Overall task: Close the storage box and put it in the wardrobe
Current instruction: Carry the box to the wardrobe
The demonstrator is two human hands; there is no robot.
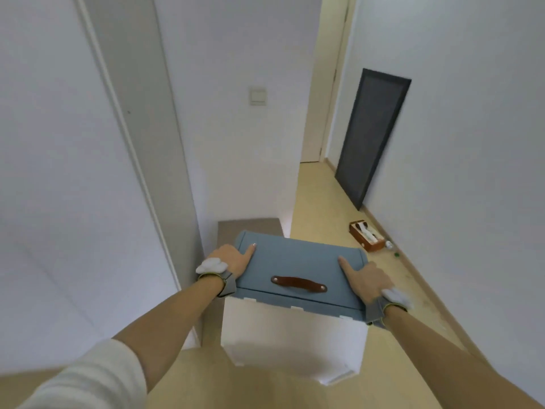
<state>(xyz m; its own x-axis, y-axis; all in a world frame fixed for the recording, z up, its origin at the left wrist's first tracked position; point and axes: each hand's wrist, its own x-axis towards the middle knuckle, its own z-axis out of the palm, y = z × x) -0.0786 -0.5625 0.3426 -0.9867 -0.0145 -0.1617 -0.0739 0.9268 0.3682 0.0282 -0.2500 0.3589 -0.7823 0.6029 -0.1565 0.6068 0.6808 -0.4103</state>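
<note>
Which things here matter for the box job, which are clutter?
Job: storage box with blue lid on, brown handle, left hand, right hand gripping its sides.
Clutter: dark panel leaning on wall, small brown box on floor, light switch.

Single head view, looking forward and steeply down; close over hallway floor (318, 208).

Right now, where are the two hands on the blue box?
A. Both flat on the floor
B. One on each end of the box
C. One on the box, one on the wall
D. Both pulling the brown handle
B: the left hand grips the left end of the blue box and the right hand grips its right end, while the brown handle between them is untouched.
</note>
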